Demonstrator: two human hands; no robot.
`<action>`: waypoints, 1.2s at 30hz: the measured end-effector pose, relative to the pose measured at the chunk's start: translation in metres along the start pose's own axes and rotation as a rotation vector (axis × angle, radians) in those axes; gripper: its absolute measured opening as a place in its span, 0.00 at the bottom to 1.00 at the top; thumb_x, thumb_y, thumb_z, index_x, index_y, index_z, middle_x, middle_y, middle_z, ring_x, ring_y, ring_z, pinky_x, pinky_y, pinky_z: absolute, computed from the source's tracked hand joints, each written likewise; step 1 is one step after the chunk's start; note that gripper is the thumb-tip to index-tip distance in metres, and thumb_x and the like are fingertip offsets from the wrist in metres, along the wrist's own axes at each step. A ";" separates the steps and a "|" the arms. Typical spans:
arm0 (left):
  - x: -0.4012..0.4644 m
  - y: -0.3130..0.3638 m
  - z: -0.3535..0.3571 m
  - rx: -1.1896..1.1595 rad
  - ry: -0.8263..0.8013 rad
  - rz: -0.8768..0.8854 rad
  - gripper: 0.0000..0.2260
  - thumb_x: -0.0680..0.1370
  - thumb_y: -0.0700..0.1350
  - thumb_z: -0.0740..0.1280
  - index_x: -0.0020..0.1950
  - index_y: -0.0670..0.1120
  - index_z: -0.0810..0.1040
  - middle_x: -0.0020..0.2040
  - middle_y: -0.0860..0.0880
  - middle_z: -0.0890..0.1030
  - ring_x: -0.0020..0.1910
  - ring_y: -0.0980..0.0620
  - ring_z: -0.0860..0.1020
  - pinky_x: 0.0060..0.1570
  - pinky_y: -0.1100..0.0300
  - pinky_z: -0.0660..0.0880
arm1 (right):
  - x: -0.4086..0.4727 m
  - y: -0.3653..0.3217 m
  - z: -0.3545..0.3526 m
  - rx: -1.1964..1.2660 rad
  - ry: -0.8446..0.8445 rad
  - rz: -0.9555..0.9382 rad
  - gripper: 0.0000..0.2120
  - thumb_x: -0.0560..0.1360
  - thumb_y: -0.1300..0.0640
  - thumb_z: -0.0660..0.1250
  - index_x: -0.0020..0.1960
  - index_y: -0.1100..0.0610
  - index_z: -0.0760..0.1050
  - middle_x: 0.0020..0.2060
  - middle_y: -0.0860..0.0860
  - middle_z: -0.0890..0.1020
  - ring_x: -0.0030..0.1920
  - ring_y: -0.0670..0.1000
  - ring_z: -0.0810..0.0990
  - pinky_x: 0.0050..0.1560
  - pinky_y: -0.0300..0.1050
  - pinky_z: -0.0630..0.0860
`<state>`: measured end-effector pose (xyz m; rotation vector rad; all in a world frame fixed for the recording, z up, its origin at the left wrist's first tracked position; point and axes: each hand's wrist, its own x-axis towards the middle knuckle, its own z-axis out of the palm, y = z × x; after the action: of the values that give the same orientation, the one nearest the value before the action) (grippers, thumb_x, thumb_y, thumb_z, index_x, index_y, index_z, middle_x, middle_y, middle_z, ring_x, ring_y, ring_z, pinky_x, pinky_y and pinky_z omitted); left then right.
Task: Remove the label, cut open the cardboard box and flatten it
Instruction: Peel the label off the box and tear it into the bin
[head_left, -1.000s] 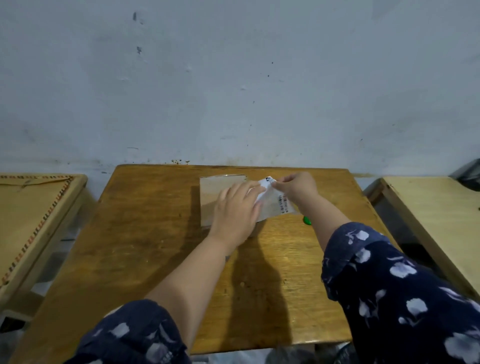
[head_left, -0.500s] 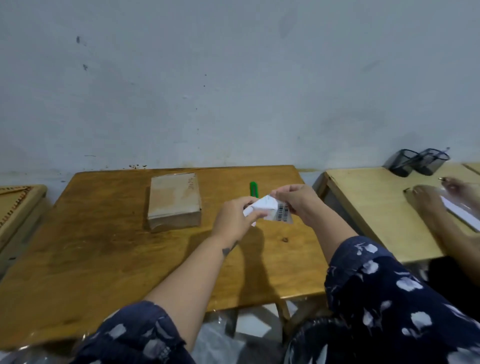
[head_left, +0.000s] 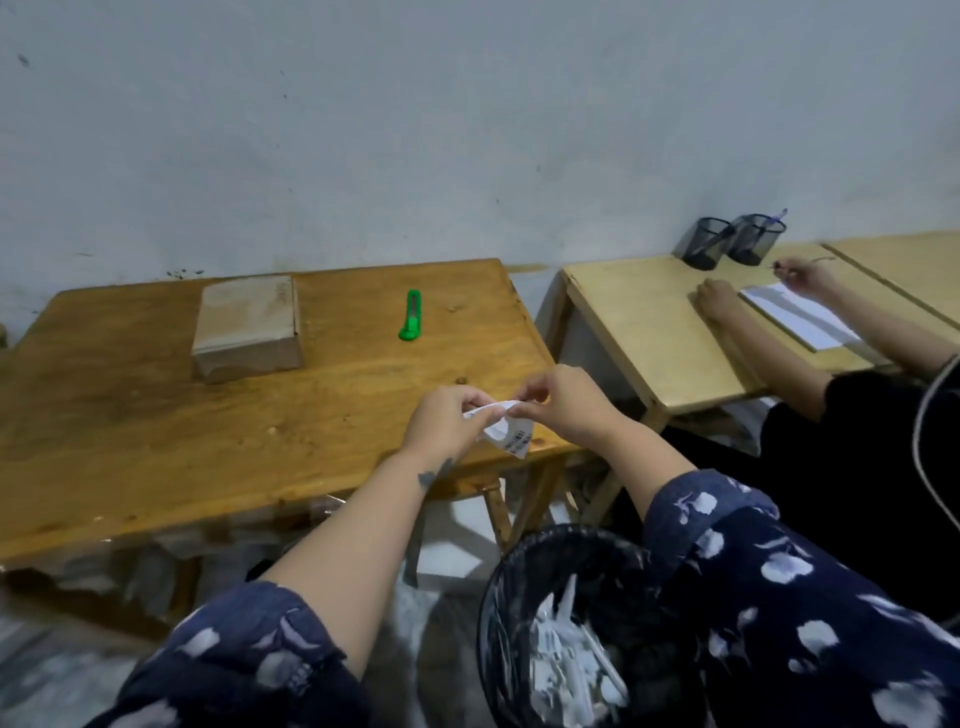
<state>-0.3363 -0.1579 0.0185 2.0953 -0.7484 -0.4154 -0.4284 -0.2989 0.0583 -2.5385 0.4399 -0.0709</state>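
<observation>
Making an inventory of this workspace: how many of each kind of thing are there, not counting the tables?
Closed brown cardboard box: 1
Green plastic utility knife: 1
Crumpled white paper label, held in left hand and right hand: 1
Black mesh pen cups: 2
Black mesh wastebasket: 1
White paper sheet: 1
Total: 7

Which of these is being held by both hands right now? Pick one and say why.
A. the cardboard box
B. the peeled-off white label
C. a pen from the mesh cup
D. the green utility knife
B. Left hand and right hand pinch the crumpled white label between them above the table's near edge, while the green utility knife and the cardboard box lie untouched on the wooden table.
</observation>
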 end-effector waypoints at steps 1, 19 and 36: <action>-0.004 0.002 0.005 -0.003 -0.006 0.016 0.03 0.73 0.50 0.71 0.42 0.52 0.83 0.41 0.53 0.84 0.44 0.54 0.80 0.44 0.56 0.75 | -0.005 0.005 0.000 -0.005 0.006 0.008 0.08 0.72 0.49 0.71 0.43 0.54 0.83 0.40 0.51 0.84 0.43 0.50 0.79 0.45 0.46 0.74; -0.034 0.040 0.073 0.025 -0.108 0.058 0.06 0.75 0.49 0.70 0.38 0.51 0.80 0.40 0.54 0.82 0.41 0.54 0.78 0.41 0.57 0.73 | -0.078 0.055 -0.001 -0.129 0.091 0.169 0.06 0.74 0.48 0.67 0.48 0.47 0.81 0.41 0.44 0.81 0.53 0.49 0.70 0.54 0.48 0.62; -0.025 0.040 0.077 -0.237 0.226 -0.339 0.08 0.78 0.48 0.65 0.47 0.44 0.79 0.46 0.49 0.79 0.47 0.50 0.76 0.45 0.57 0.69 | -0.109 0.077 -0.011 0.225 0.387 0.414 0.08 0.72 0.46 0.70 0.37 0.48 0.79 0.34 0.44 0.80 0.41 0.45 0.76 0.55 0.50 0.65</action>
<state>-0.4101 -0.2072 0.0066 2.0014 -0.2000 -0.4186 -0.5559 -0.3298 0.0307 -2.1637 1.0365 -0.4336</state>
